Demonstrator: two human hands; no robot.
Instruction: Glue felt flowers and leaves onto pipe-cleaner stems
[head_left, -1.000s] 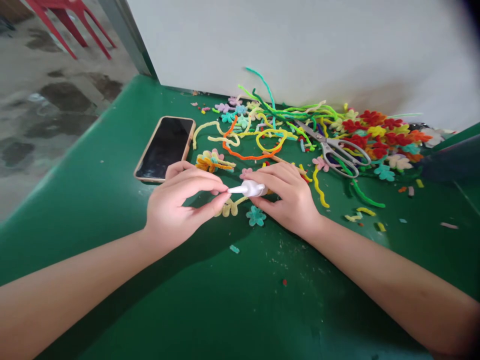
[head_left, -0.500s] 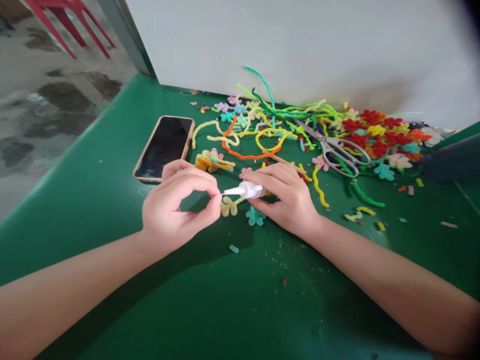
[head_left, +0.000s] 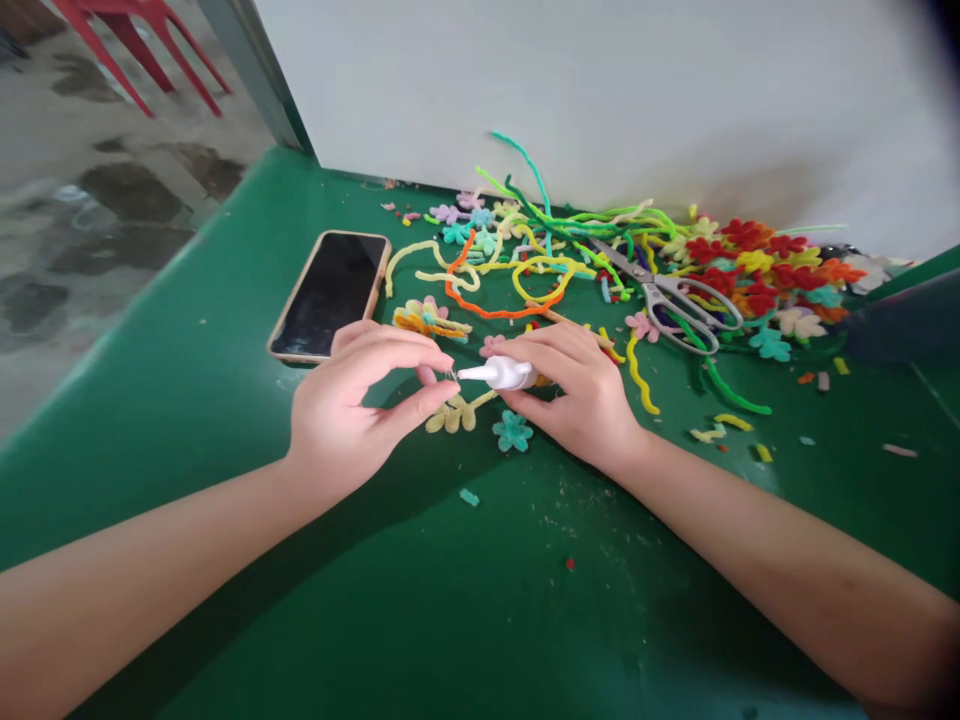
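Note:
A white bottle with a narrow nozzle (head_left: pixel 510 374) is gripped in my right hand (head_left: pixel 581 390), its tip pointing left. At that tip, my left hand (head_left: pixel 364 395) has thumb and index finger slightly apart, with thin clear strands between them. Beneath the fingers lies a pale yellow fuzzy piece with rounded loops (head_left: pixel 451 415). A teal fuzzy flower (head_left: pixel 513 431) rests just below the bottle. Behind my left hand sits a bundle of orange, yellow and pink fuzzy shapes (head_left: pixel 429 319).
On the green table (head_left: pixel 360 620), a phone (head_left: pixel 330 295) lies at the left. Loose fuzzy stems (head_left: pixel 544 280) and scissors (head_left: pixel 686 305) are behind my right hand. Colourful flowers (head_left: pixel 757 265) are piled at the right, against a white wall (head_left: pixel 562 90).
The thumb and index finger of my left hand have parted a little at the nozzle, and clear strands now show between them. More of the pale yellow piece is visible.

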